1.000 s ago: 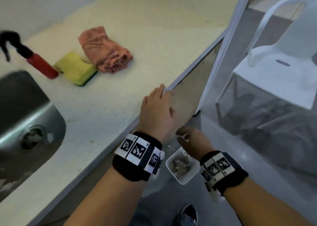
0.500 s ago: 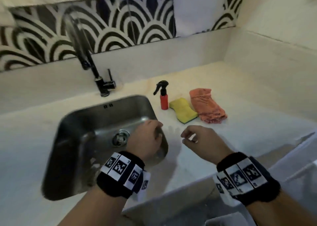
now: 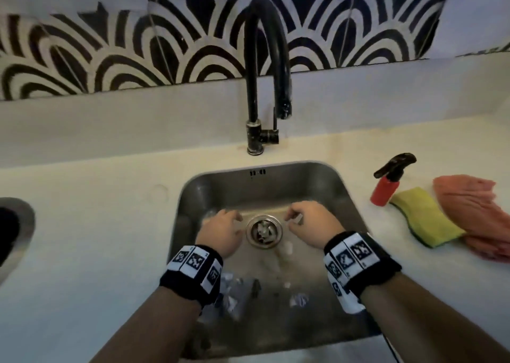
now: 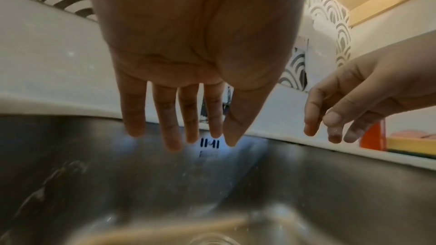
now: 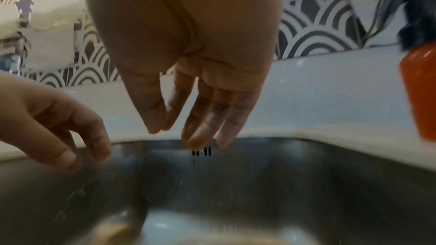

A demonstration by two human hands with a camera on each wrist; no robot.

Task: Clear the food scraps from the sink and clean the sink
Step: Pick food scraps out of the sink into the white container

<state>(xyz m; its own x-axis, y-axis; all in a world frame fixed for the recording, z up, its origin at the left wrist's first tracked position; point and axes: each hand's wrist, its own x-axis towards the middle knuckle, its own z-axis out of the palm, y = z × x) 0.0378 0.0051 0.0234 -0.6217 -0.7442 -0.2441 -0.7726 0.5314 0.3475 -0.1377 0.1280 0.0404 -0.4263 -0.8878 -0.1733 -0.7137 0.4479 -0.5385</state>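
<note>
The steel sink [image 3: 325, 186] lies in the pale counter below the black tap [image 3: 255, 86]. Its round drain strainer [image 3: 264, 231] holds pale food scraps, and small white bits [image 3: 287, 248] lie on the basin floor beside it. My left hand [image 3: 220, 233] hovers just left of the drain, fingers straight and empty in the left wrist view [image 4: 179, 137]. My right hand [image 3: 309, 224] hangs just right of the drain, fingers loosely extended downward and holding nothing [image 5: 188, 135]. Both hands are above the basin floor, apart from each other.
A red spray bottle [image 3: 386, 189] with a black trigger stands on the counter right of the sink. Beside it lie a yellow sponge [image 3: 425, 219] and a pink cloth [image 3: 474, 213]. A second basin rim [image 3: 24, 224] shows at the far left.
The view swung from the counter edge and a small white dish of scraps to the sink. Both hands moved over the basin, either side of the drain; the dish is out of sight.
</note>
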